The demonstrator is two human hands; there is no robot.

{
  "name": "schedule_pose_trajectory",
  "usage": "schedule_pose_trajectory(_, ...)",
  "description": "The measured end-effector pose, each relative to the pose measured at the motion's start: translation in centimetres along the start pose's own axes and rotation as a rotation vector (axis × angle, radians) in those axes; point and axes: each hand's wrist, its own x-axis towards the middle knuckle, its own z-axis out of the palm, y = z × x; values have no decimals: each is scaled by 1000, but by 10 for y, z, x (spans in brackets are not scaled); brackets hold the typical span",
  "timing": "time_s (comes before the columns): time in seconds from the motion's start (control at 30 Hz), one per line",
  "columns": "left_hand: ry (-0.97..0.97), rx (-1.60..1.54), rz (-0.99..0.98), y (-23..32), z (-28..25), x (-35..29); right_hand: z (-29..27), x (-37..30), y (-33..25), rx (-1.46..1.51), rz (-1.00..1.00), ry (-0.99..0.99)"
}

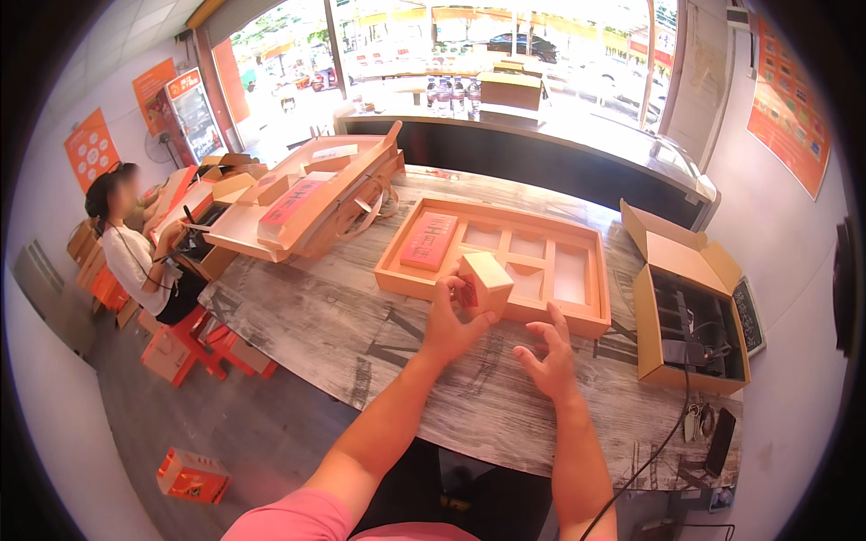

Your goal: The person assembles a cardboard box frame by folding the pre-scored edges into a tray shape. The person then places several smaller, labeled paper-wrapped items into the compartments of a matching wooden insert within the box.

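Note:
My left hand [446, 326] grips a small carton [489, 278] with a pale top and a red printed side, tilted above the near edge of an orange compartment tray [583, 322]. To its right, my right hand [552, 359] is empty, fingers spread and partly curled, just off the tray's near rim. A flat red box [428, 241] with dark lettering fills the tray's left compartment. Several smaller square and rectangular compartments, pale at the bottom, lie to the right of it. The carton hides part of the tray's near side.
An open cardboard box [645, 329] with black equipment and a cable stands at the right, near keys and a phone [720, 442]. Far left on the wood-look table [325, 329] is another opened gift box [302, 243]. A person [135, 248] sits beyond it.

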Motion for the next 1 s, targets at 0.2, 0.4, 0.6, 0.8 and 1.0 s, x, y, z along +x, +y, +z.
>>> schedule_pose_trajectory(0.2, 40, -55, -88, -8, 0, 1, -3, 2, 6, -223, -44, -7)
schedule_pose_trajectory(0.4, 63, -140, -48, -20, 2, 0, -5, 7, -5, -229, -69, 43)
schedule_pose_trajectory(0.6, 60, -336, -134, -11, -1, -1, -6, 6, -4, -213, -51, 121)
schedule_pose_trajectory(0.8, 2, -165, 111, 15, -13, 24, -8, 1, -6, -177, 46, 159)
schedule_pose_trajectory(1.0, -133, -44, 202, 11, -21, 89, -7, 1, 2, -139, 70, 174)
